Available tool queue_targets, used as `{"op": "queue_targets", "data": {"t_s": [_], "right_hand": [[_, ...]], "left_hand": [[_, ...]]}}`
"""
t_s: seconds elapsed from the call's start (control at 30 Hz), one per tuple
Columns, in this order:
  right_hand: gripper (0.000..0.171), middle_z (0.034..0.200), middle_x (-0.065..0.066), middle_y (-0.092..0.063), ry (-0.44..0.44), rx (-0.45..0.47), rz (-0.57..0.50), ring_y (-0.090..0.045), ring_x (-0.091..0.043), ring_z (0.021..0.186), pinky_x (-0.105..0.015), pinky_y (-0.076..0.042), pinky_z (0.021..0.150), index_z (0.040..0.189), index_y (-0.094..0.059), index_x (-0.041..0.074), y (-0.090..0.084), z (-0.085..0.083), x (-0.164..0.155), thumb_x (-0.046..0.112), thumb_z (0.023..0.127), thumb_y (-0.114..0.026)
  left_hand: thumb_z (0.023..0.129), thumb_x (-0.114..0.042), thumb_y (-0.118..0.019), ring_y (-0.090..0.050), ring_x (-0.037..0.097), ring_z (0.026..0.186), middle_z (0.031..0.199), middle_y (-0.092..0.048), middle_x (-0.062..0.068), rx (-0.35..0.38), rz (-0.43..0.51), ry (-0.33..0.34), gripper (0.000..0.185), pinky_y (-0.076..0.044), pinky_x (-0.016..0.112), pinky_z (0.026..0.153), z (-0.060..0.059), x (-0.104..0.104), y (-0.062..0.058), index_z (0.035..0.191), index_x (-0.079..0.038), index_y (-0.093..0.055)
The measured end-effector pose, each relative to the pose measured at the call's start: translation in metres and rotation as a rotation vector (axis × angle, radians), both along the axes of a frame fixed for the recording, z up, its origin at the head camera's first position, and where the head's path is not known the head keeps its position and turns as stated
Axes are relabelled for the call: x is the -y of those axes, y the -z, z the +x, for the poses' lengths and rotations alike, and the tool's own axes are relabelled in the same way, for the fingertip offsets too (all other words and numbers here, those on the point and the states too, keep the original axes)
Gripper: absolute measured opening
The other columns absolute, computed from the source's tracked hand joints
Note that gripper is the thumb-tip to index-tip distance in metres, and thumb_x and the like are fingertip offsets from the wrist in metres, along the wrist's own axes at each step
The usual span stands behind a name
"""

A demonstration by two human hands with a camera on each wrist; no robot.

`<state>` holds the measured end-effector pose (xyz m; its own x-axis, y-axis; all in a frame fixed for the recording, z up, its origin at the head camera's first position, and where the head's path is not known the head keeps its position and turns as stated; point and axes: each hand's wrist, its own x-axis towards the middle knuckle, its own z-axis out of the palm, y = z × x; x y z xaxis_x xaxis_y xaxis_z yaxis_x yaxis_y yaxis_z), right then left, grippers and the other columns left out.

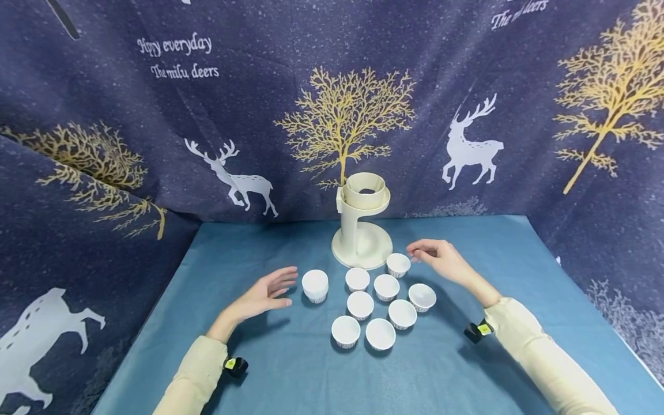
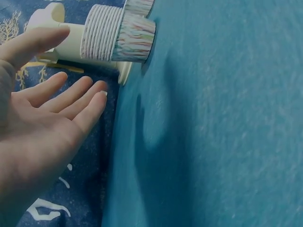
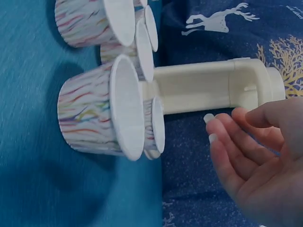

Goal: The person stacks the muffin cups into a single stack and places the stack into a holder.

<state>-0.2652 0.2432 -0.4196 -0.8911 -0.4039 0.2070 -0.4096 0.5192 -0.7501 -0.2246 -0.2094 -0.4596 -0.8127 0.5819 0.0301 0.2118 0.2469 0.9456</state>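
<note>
My left hand [image 1: 267,294] is held with fingers spread and thumb apart, just left of a stack of white paper baking cups [image 1: 315,282]. Several nested rims show on that stack [image 2: 102,33] in the left wrist view, over a streaky coloured wall. Nothing is in the left hand. My right hand [image 1: 441,259], loosely curled and holding nothing, hovers right beside the farthest single cup [image 1: 398,265]. In the right wrist view its thumb lies close to the index finger. More single cups, among them a near one [image 1: 381,334] and a right one [image 1: 422,297], stand upright between the hands.
Behind the cups stands a cream holder [image 1: 355,233] with a round base and a ring-shaped top [image 1: 365,193]. A blue cloth [image 1: 270,369] covers the table. A dark blue curtain [image 1: 311,34] with deer and trees hangs at the back and sides.
</note>
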Motion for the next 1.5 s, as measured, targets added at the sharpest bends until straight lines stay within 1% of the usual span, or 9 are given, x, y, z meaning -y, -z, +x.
{"op": "queue_targets", "data": {"t_s": [0.13,0.27,0.37,0.6,0.73,0.83,1.1,1.33,1.5], "right_hand": [[0.022,0.107,-0.016,-0.071,-0.017,0.031,0.002,-0.07,-0.026,0.092,-0.029,-0.055,0.08,0.114,-0.068,0.005,0.001,-0.001,0.002,0.011,0.099,-0.054],[0.024,0.108,-0.016,-0.071,-0.041,0.052,0.006,-0.07,-0.024,0.093,-0.026,-0.054,0.079,0.115,-0.067,0.0,0.001,0.0,0.004,0.011,0.099,-0.053],[0.025,0.11,-0.017,-0.07,-0.055,0.073,0.007,-0.069,-0.026,0.095,-0.025,-0.054,0.08,0.116,-0.066,-0.003,0.0,0.0,0.007,0.01,0.1,-0.052],[0.025,0.108,-0.018,-0.07,-0.082,0.081,0.021,-0.068,-0.03,0.095,-0.032,-0.055,0.081,0.117,-0.066,-0.001,-0.001,0.001,0.015,0.009,0.099,-0.053],[0.024,0.105,-0.018,-0.071,-0.093,0.075,0.039,-0.069,-0.026,0.092,-0.025,-0.054,0.078,0.116,-0.066,-0.001,-0.002,0.001,0.02,0.009,0.098,-0.053],[0.024,0.105,-0.018,-0.071,-0.111,0.07,0.051,-0.069,-0.024,0.091,-0.025,-0.053,0.078,0.116,-0.066,-0.003,-0.003,0.0,0.022,0.008,0.099,-0.053],[0.025,0.107,-0.018,-0.07,-0.142,0.124,0.101,-0.068,-0.023,0.092,-0.032,-0.053,0.077,0.116,-0.065,-0.002,0.001,0.001,0.027,0.011,0.099,-0.051],[0.024,0.11,-0.021,-0.069,-0.189,0.145,0.094,-0.068,-0.031,0.097,-0.042,-0.054,0.08,0.116,-0.066,0.002,0.003,-0.001,0.036,0.012,0.1,-0.05],[0.022,0.108,-0.021,-0.07,-0.205,0.116,0.102,-0.068,-0.033,0.096,-0.032,-0.055,0.078,0.114,-0.067,0.004,0.002,-0.006,0.044,0.011,0.099,-0.052]], "left_hand": [[0.086,0.001,-0.068,-0.035,0.042,0.139,0.154,-0.03,0.026,0.004,-0.042,-0.022,0.076,-0.028,0.055,0.112,-0.001,-0.006,0.002,0.15,0.001,-0.026],[0.085,-0.001,-0.071,-0.034,0.041,0.139,0.154,-0.03,0.024,-0.001,-0.06,-0.039,0.08,-0.029,0.053,0.112,-0.001,-0.013,0.003,0.15,0.001,-0.025],[0.085,-0.003,-0.072,-0.035,0.04,0.139,0.154,-0.031,0.023,-0.004,-0.068,-0.052,0.081,-0.029,0.053,0.112,-0.002,-0.017,0.005,0.15,0.001,-0.025],[0.084,-0.005,-0.074,-0.036,0.041,0.139,0.153,-0.034,0.022,-0.007,-0.073,-0.1,0.082,-0.029,0.054,0.112,-0.002,-0.027,0.011,0.151,-0.002,-0.026],[0.082,-0.008,-0.076,-0.034,0.04,0.14,0.153,-0.033,0.022,-0.019,-0.087,-0.124,0.085,-0.03,0.052,0.113,-0.002,-0.032,0.013,0.15,-0.002,-0.027],[0.08,-0.009,-0.078,-0.034,0.039,0.14,0.152,-0.034,0.022,-0.034,-0.078,-0.144,0.085,-0.03,0.051,0.112,-0.003,-0.036,0.014,0.149,-0.002,-0.029],[0.079,-0.013,-0.08,-0.04,0.04,0.137,0.145,-0.042,0.024,-0.052,-0.033,-0.19,0.083,-0.031,0.051,0.111,0.0,-0.047,0.024,0.146,0.0,-0.033],[0.079,-0.008,-0.079,-0.041,0.04,0.135,0.145,-0.041,0.023,-0.07,-0.007,-0.226,0.077,-0.032,0.052,0.111,-0.002,-0.056,0.029,0.143,0.003,-0.037],[0.077,-0.008,-0.081,-0.045,0.038,0.132,0.142,-0.045,0.021,-0.11,-0.027,-0.245,0.077,-0.036,0.051,0.108,-0.007,-0.063,0.027,0.141,0.002,-0.04]]}}
